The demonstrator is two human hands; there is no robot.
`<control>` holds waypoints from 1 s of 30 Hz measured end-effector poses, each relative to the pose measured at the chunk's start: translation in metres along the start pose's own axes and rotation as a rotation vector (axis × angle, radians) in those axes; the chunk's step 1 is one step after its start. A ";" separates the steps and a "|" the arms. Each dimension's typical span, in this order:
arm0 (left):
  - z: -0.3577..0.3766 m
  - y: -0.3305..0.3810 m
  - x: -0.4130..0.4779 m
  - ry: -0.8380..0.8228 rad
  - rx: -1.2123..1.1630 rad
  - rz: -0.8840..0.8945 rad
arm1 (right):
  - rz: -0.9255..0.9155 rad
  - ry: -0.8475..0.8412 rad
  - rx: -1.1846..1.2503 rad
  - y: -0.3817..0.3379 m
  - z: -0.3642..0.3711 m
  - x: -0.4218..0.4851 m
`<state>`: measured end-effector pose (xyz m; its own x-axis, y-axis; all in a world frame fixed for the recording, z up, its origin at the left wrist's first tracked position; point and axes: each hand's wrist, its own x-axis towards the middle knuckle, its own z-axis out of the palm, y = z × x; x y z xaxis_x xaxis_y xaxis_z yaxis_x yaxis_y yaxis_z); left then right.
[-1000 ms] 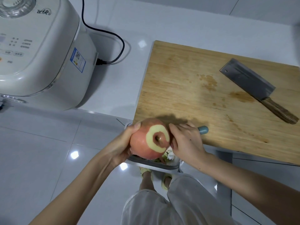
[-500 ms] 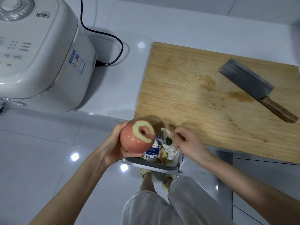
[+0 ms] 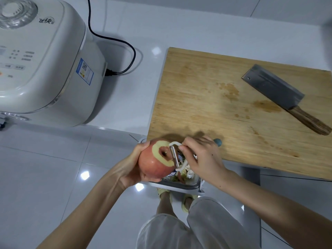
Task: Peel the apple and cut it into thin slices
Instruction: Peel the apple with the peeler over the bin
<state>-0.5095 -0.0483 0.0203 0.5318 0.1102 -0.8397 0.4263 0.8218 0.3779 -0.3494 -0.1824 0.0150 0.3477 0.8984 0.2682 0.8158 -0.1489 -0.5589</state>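
Your right hand [image 3: 203, 157] grips the peeler [image 3: 173, 155], fingers curled round its handle, forefinger up on the white frame. The blade lies against the apple [image 3: 152, 166], which is just to that hand's left. The blade's long axis runs away from you, at the outer edge of the bare ring round the stem. Your left hand [image 3: 132, 170] cups the apple from below, thumb on top, stem end up. Most skin is on — peeling barely begun, I'd judge. The next stroke probably needs the apple rolled into the blade. Under both hands, the bin [image 3: 181, 185] holds peel scraps and a blue-white wrapper. The cleaver [image 3: 273, 88] lies on the cutting board [image 3: 197, 97] — well apart.
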 end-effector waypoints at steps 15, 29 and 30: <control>-0.011 0.018 -0.002 0.002 0.053 -0.023 | 0.795 -0.792 0.355 0.013 0.012 -0.014; -0.025 0.025 0.017 0.072 0.159 0.067 | 1.241 -0.785 0.763 0.012 -0.001 -0.005; -0.025 0.026 0.018 0.082 0.150 0.063 | 1.202 -0.725 0.733 0.014 -0.002 -0.001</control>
<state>-0.5072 -0.0112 0.0055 0.5021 0.2089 -0.8392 0.5017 0.7200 0.4795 -0.3373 -0.1860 0.0085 0.1393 0.4382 -0.8880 -0.2270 -0.8587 -0.4594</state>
